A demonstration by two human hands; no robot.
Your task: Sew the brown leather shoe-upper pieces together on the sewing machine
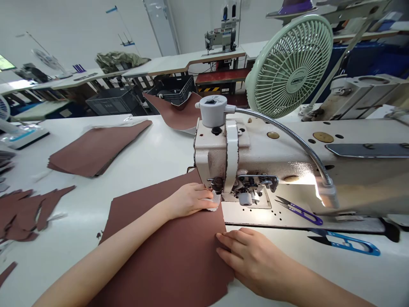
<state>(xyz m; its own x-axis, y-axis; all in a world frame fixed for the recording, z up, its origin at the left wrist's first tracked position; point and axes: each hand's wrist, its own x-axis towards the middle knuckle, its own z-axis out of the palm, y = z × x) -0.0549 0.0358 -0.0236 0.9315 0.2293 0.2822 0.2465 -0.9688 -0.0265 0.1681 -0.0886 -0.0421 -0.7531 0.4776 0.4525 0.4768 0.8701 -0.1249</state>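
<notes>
A large brown sheet (166, 251), apparently leather or a similar material, lies on the sewing machine table with its top right part by the machine's head. My left hand (188, 200) is flat on it, fingers stretched towards the presser foot area and resting on a small white textured patch (214, 203). At the sheet's right edge, my right hand (252, 260) lies palm down with its fingers slightly apart, the fingertips touching the brown material. Its thumb is hidden. The sewing machine (217, 157) stands just beyond both hands, and its head partly covers the sheet's far corner.
Purple thread snips (300, 211) and blue thread snips (348, 244) lie to the right. A stack of brown panels (99, 147) and brown scraps (28, 213) are at left. Behind the machine are a curled brown sheet (179, 113) and a green fan (290, 68).
</notes>
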